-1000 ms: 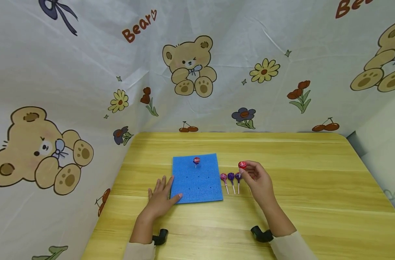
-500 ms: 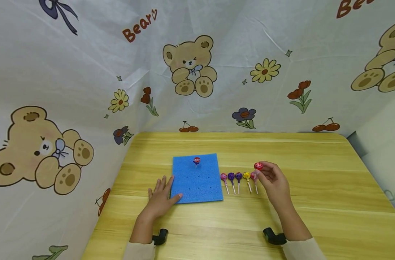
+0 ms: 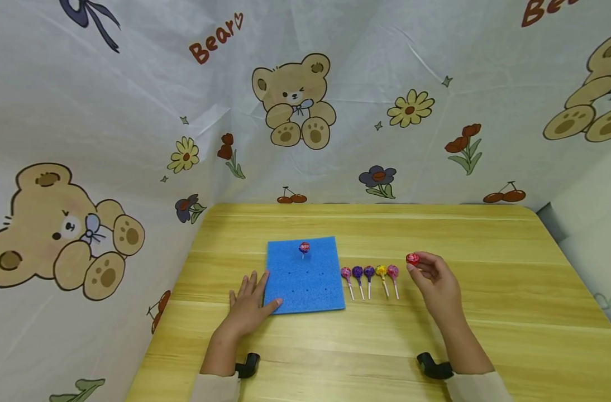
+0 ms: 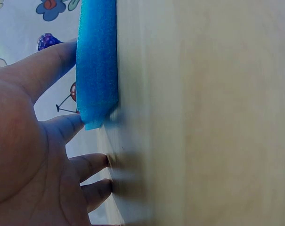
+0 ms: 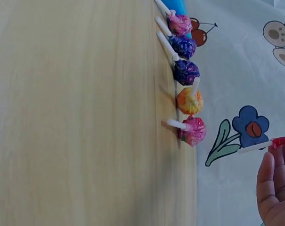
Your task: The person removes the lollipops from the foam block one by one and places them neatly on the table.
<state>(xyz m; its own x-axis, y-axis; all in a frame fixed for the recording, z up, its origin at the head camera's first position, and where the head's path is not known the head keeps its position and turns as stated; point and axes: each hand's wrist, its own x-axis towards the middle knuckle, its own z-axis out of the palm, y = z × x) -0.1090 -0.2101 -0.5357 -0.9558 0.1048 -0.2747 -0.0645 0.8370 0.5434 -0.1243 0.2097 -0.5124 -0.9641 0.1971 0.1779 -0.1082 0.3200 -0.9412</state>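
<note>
Between the thumb and fingers of my right hand [image 3: 440, 287] is a red-wrapped lollipop [image 3: 412, 259], held above the table to the right of the row; its white stick shows in the right wrist view. My left hand [image 3: 250, 304] rests at the left edge of a blue foam board [image 3: 305, 293], fingers spread, thumb on its lower left corner. Small holes dot the board. One lollipop [image 3: 304, 247] stands upright near its far edge. Beside the board lies a row of lollipops: pink [image 3: 346, 273], purple [image 3: 357, 272], another purple [image 3: 368, 272], yellow [image 3: 381, 271] and pink [image 3: 393, 271].
The wooden table [image 3: 511, 312] extends to the right of the row. Behind it and along the left hangs a white cloth [image 3: 356, 44] printed with bears and flowers. A black wrist mount [image 3: 433, 367] sits under the right forearm.
My right hand has moved to the right with the red lollipop, past the row, uncovering the yellow and right-hand pink lollipops. The left hand and the board have stayed put.
</note>
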